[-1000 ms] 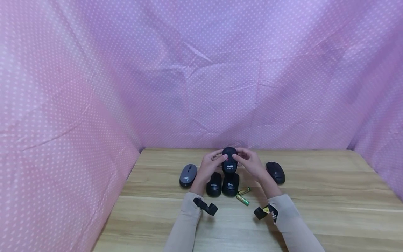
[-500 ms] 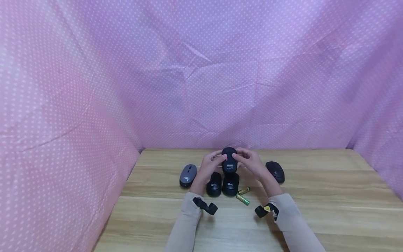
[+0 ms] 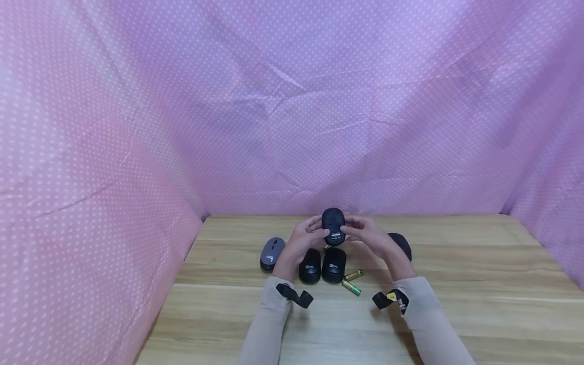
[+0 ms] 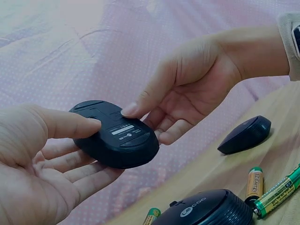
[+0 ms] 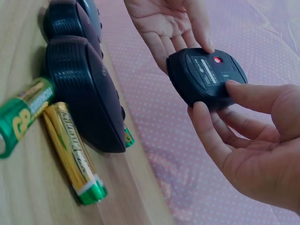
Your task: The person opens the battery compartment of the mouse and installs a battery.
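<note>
A black computer mouse [image 3: 333, 225] is held up above the far part of the table, its underside with a white label facing the head camera. My left hand [image 3: 306, 242] grips it from the left, thumb on the underside and fingers beneath. From the other side my right hand [image 3: 366, 235] pinches it between thumb and fingers. A red sensor spot shows on the mouse's underside [image 5: 201, 75] in the right wrist view. Just below the hands, two black mice [image 3: 310, 267] stand side by side on the table. Close to the right-hand one lie two green-and-gold batteries [image 3: 352, 288].
A grey mouse [image 3: 272, 253] lies left of my left wrist. Another black mouse [image 3: 402, 244] sits beyond my right forearm, partly covered by it. One more battery [image 4: 151, 217] peeks out behind a black mouse. Pink dotted cloth [image 3: 292, 126] hangs around the wooden table [image 3: 479, 284].
Both hands have raised the held mouse slightly and away, uncovering a battery behind the standing mice. My right forearm has shifted a little right, and the red spot no longer shows in the head view.
</note>
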{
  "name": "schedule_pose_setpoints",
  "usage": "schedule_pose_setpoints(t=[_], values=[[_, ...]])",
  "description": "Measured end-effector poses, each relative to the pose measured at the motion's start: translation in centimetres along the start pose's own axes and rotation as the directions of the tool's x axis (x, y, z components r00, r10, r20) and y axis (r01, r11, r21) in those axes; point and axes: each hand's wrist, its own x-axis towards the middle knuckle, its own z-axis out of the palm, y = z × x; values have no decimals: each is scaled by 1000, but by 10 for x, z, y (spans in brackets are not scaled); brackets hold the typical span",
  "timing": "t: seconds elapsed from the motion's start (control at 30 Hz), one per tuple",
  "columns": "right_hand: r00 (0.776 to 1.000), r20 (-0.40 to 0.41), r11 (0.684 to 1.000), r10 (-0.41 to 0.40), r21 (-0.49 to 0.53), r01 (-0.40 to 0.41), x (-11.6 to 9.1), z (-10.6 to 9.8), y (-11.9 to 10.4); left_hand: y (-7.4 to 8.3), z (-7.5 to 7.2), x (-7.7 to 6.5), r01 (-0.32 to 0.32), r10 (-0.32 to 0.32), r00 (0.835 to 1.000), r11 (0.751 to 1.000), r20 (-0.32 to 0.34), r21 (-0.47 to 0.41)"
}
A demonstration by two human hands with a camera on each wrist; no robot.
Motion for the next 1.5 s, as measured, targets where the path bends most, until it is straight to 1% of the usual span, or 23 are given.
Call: schedule_pose_setpoints(t=[0.1,0.2,0.33,0.47,0.57,0.63,0.77,0.9,0.97,1.07,1.17,1.23,1.37,1.5], values=[[1000,-5,1000,-7,-5,7,-1,-2,-1,1,2,0,-19,19,1000,1000,-8,7],[999,-42,1000,-4,-12,4,-2,-3,-1,2,5,0,-44,45,998,999,-36,28],[997,-78,1000,-14,-21,12,-5,-3,-2,4,8,-1,-59,66,993,995,-97,77],[993,-113,1000,-21,-9,21,-9,-3,-5,5,10,-1,-94,107,987,990,-121,109],[988,-149,999,-45,9,47,-12,-2,-8,7,13,-1,-131,146,982,984,-123,121],[984,-159,996,-77,24,82,-14,-1,-10,8,16,-1,-160,175,977,979,-121,128],[974,-193,990,-119,45,130,-16,1,-13,10,22,0,-227,242,965,965,-105,132],[966,-227,991,-124,27,133,-18,1,-16,11,28,0,-297,305,950,949,-69,110],[965,-232,992,-121,16,128,-19,0,-18,11,30,0,-318,323,945,944,-46,82],[968,-225,992,-115,34,126,-20,-3,-19,12,33,0,-309,310,950,950,-24,36],[973,-199,989,-115,72,131,-21,-6,-18,12,36,0,-267,267,964,964,-5,-3],[977,-178,988,-117,78,132,-23,-8,-18,12,37,0,-244,244,970,969,13,-23],[983,-129,987,-131,72,141,-26,-12,-17,10,38,0,-238,241,969,970,58,-52],[982,-86,984,-167,51,172,-29,-17,-16,9,40,-1,-253,255,963,967,90,-35]])
